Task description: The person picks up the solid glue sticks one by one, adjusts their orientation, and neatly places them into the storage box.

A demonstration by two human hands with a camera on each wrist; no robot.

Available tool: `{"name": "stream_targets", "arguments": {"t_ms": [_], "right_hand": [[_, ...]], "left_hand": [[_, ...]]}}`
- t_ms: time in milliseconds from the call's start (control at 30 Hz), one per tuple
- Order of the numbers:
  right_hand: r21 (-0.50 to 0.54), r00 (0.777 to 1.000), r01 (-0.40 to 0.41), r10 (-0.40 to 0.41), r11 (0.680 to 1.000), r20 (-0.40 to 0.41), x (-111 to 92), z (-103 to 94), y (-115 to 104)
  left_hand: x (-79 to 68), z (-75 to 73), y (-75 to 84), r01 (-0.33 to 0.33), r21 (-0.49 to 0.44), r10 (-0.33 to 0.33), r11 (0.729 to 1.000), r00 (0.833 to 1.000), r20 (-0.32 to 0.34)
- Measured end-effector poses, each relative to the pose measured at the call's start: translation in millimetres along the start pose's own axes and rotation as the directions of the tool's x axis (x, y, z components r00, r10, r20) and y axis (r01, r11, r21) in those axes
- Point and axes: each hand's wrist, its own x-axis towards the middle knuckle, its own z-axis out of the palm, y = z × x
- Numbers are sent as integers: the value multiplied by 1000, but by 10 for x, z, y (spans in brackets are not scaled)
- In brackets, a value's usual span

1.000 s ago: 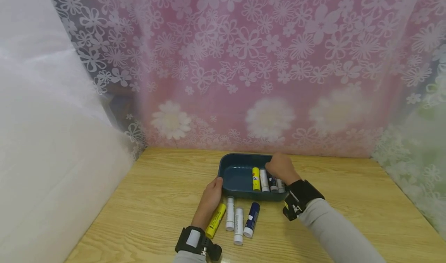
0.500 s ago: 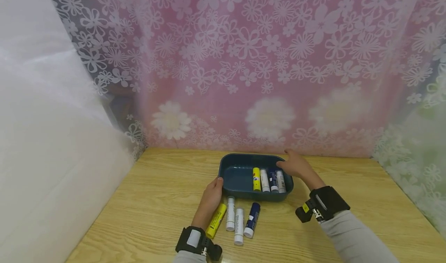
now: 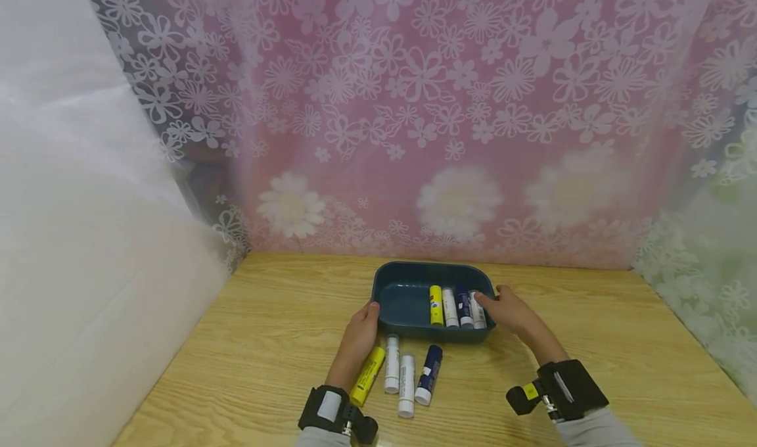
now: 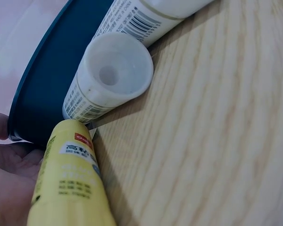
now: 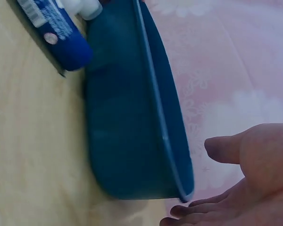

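Note:
A dark teal tray [image 3: 414, 331] stands on the table, its right half holding a row of glue sticks: a yellow one [image 3: 435, 305], a white one [image 3: 450, 307], a navy one [image 3: 464, 307] and another white one [image 3: 478, 314]. My left hand [image 3: 358, 336] grips the tray's left end, thumb at the rim. At the right end is my right hand [image 3: 513, 314], fingers spread and holding nothing; its thumb overlaps the rim in the head view. The right wrist view shows this thumb [image 5: 224, 148] apart from the tray wall.
In front of the tray lie a yellow glue stick [image 3: 367, 376], two white ones, one nearer the tray [image 3: 392, 364] and one closer to me [image 3: 406, 386], and a navy one [image 3: 428, 375]. A pink flowered curtain [image 3: 449, 118] hangs behind the wooden table [image 3: 266, 348].
My right hand has drawn back from over the glue sticks in the tray, moving right and then nearer to me beside the tray's right end. The left hand and tray stay put.

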Motion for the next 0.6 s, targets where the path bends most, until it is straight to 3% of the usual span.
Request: {"name": "stream_targets", "arguments": {"t_ms": [233, 367, 600], "right_hand": [[157, 998, 42, -34, 987, -49, -104, 229, 158], [187, 993, 71, -51, 980, -109, -157, 350, 203], [291, 981, 79, -21, 954, -195, -186, 497, 235]], "left_hand": [[-5, -7, -2, -2, 4, 2, 1000, 1000, -2], [-9, -4, 9, -3, 5, 3, 1000, 1000, -4], [-9, 0, 17, -7, 20, 7, 1000, 1000, -14]]}}
